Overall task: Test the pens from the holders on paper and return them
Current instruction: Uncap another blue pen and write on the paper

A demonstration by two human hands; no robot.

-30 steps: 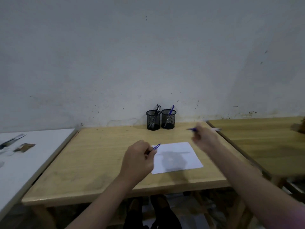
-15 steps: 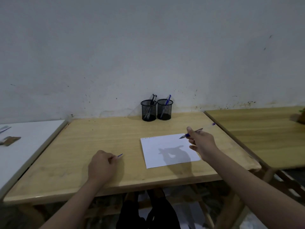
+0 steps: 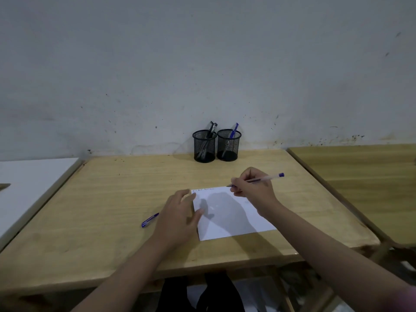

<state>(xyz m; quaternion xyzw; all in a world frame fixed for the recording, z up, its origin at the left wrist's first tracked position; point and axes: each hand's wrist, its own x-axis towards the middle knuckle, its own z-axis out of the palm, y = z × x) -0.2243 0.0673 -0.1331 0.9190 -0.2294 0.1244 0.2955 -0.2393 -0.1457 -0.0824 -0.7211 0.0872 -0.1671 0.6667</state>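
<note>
The pen [image 3: 258, 180] under test sits pinched in the right hand [image 3: 254, 192], its tip at the far edge of the paper [image 3: 227, 221] and its long axis slanting up and away to the right, capped blue end out past the knuckles; the tip already lies at the sheet, so the coming stroke needs only a small drag along that far edge, and the right hand is plainly the nearer one for it; the left hand [image 3: 177, 219] lies flat with fingers spread and gripping nothing, resting on the paper's left edge to steady it; just left of that hand, off the paper, a blue pen cap [image 3: 150, 220] lies on the wooden table [image 3: 101, 199]; beyond the paper, against the wall, stand two black mesh holders [image 3: 216, 146] touching side by side (dark pens in the left one, a blue pen in the right); faint marks run along the paper's far left edge, too small to read; no brand or label shows anywhere.
</note>
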